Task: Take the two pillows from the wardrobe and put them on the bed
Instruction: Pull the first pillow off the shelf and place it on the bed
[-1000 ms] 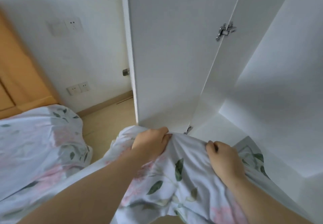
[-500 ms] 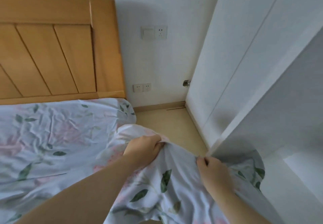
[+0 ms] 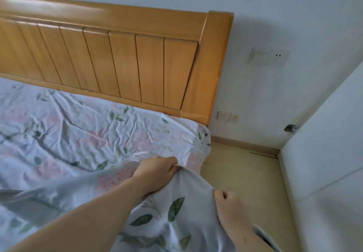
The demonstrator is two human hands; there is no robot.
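I hold a pillow (image 3: 176, 212) in a white cover printed with green leaves and pink flowers, low in the view. My left hand (image 3: 157, 171) clutches its far edge over the bed's right corner. My right hand (image 3: 231, 210) grips the same edge further right, over the floor. The bed (image 3: 88, 130) wears a matching floral sheet and fills the left half. The wardrobe's white door (image 3: 324, 153) stands at the right edge. A second pillow is not in view.
A wooden slatted headboard (image 3: 117, 59) runs along the wall behind the bed. Wall sockets (image 3: 227, 116) and a switch plate (image 3: 269, 57) sit on the white wall. A strip of pale floor (image 3: 245, 169) lies between bed and wardrobe.
The view has swung left from the wardrobe interior to the bed. Both hands have carried the pillow out of the wardrobe and over the bed's right corner.
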